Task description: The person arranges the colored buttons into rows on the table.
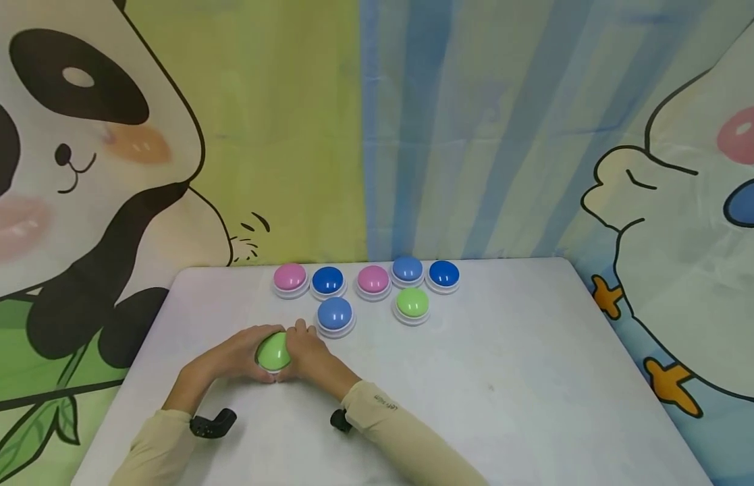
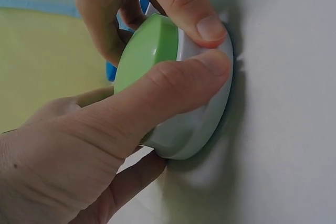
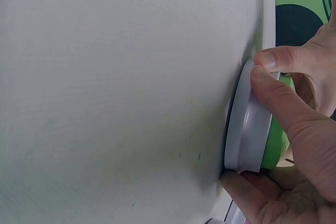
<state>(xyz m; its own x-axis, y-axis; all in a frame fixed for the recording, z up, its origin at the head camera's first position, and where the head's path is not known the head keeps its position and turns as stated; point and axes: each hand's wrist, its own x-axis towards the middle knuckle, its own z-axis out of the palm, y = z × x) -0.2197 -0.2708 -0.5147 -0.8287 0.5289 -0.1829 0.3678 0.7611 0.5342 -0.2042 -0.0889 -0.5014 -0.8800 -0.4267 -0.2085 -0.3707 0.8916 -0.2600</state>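
Note:
A green push button (image 1: 273,352) with a domed top and a white round base is held between both hands near the table's left side. My left hand (image 1: 235,352) grips it from the left, and my right hand (image 1: 311,354) from the right. In the left wrist view, both thumbs press side by side on the white base (image 2: 197,124) below the green dome (image 2: 142,51). Fingers curl round the sides of the base (image 3: 247,129) in the right wrist view. I cannot tell whether the base touches the table.
Behind the hands on the white table (image 1: 534,378) stand several similar buttons: a light blue one (image 1: 335,314) closest, a green one (image 1: 412,302), pink ones (image 1: 289,277) (image 1: 373,279) and more blue ones (image 1: 327,280) (image 1: 444,273). A cartoon-printed backdrop (image 1: 291,135) rises behind.

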